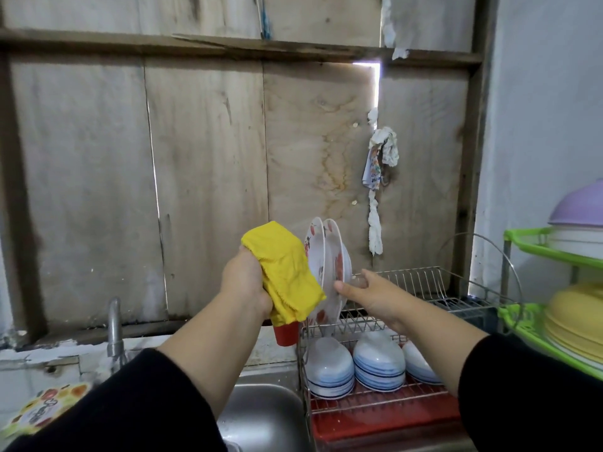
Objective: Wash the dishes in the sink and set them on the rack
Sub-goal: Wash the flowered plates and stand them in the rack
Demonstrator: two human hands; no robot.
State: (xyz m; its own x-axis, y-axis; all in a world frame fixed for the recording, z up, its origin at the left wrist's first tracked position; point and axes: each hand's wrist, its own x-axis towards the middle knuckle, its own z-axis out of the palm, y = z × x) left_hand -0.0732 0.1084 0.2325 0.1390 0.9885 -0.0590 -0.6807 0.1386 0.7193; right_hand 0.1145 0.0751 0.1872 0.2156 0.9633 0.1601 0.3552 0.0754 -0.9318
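The left hand [243,282] grips a yellow cloth [284,269]. The right hand [372,291], fingers loosely spread, touches the plate [339,256] standing upright at the rack's [424,282] left end.

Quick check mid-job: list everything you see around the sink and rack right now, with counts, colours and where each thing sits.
plates: two, white with red flowers, upright on the rack's upper tier
bowls: three stacks, white with blue bands, upside down on the lower tier
dish rack: one, metal wire, right of the sink
drip tray: one, red, under the rack
sink: one, steel, bottom centre
tap: one, metal, left of the sink
cloth: one, yellow, in the left hand
red cup: one, below the cloth
green shelf: one, far right, holding lilac and yellow items
left hand: grips the cloth
right hand: fingers at the nearer plate's edge
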